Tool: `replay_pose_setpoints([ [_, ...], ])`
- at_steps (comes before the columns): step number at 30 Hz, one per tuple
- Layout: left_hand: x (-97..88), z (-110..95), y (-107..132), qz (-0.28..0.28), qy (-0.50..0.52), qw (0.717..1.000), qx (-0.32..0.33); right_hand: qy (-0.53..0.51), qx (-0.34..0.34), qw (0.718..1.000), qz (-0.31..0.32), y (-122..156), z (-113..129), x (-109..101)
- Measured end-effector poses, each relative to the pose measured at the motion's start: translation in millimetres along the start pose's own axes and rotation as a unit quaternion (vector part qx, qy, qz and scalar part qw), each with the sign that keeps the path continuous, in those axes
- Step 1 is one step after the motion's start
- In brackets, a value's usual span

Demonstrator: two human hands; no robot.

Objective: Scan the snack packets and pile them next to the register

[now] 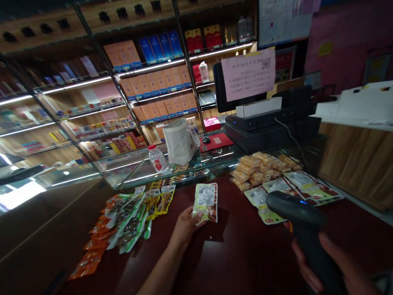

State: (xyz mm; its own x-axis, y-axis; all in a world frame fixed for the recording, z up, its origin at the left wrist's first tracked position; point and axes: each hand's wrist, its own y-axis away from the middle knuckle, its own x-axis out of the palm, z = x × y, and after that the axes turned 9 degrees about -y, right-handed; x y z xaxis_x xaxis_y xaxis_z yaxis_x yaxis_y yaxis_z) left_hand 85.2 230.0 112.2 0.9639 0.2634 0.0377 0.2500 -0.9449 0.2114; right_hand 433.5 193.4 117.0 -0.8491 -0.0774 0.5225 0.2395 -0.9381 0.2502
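My left hand [186,225] pinches the lower left corner of a snack packet [206,201], held up over the dark red table with its printed label side towards me. In my right hand [334,260] is a black barcode scanner [302,219], fingers wrapped round its handle and a small blue light lit on top. The scanner's head points left, apart from the held packet. Just behind it lie similar flat packets [303,184], partly overlapping each other. The scanner hides part of the nearest one.
Wrapped yellowish snacks [259,168] are heaped at the back. Green, orange and yellow packets [129,221] lie in rows beside an open cardboard box [46,229]. On the glass counter stand a bottle [157,159], a white bag [179,143] and a cash register [260,127].
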Motion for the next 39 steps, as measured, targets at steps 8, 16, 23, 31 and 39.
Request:
replay_pose_setpoints([
  [8,12.3,6.7,6.9,-0.036,-0.159,0.985,0.053,-0.072,-0.003,0.997,0.029,-17.0,-13.0,35.8],
  [16,10.9,13.4,6.4,-0.078,-0.277,0.947,0.145,-0.051,-0.034,0.997,0.056,-17.8,-22.0,74.5],
  [23,9.7,15.0,4.2,-0.123,-0.369,0.902,0.190,-0.065,-0.010,0.996,0.057,-17.8,-30.6,70.7],
  [31,11.7,14.5,5.4,-0.131,-0.408,0.882,0.195,-0.051,-0.004,0.994,0.094,-16.2,-31.0,67.9],
  [39,11.3,12.3,6.0,-0.138,-0.428,0.868,0.211,-0.055,-0.001,0.991,0.123,-18.6,-36.0,63.9],
])
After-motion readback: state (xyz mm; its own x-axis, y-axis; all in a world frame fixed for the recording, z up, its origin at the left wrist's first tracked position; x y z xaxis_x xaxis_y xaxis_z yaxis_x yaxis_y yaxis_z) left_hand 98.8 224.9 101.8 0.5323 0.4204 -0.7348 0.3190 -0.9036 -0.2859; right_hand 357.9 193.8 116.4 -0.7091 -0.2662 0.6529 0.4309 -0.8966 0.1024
